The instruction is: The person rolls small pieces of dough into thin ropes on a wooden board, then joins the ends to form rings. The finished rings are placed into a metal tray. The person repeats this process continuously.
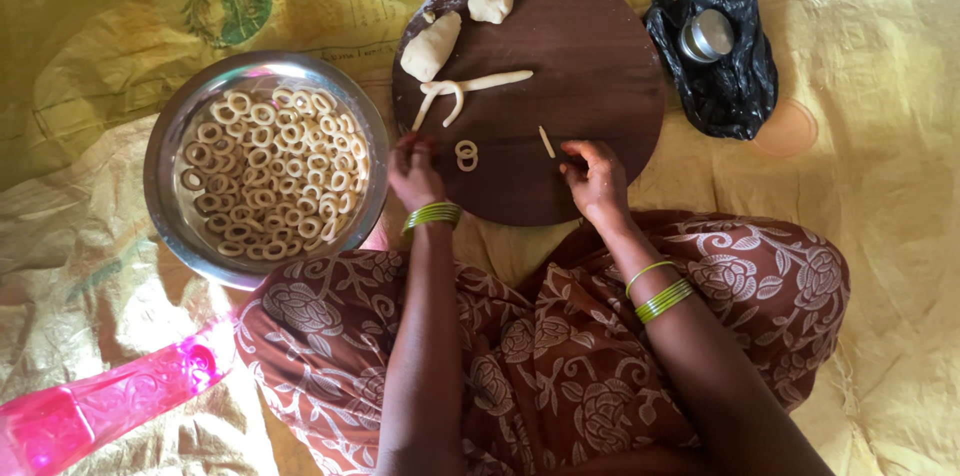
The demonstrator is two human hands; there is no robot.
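Where the person sits on the floor, yellow sacking [880,136] covers the ground, creased and printed. On it lies a round wooden board [600,66]. Both hands rest at its near edge: the left hand [413,173] with fingers curled loosely, the right hand [595,179] with fingertips narrowed, neither clearly holding anything. Two dough rings [466,154] lie between them, a short strip [546,141] near the right. Dough lumps [432,46] sit farther back. A steel bowl [165,176] of rings stands left; a black bag [725,86] lies right.

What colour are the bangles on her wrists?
Green bangles on both wrists, seen in the head view.
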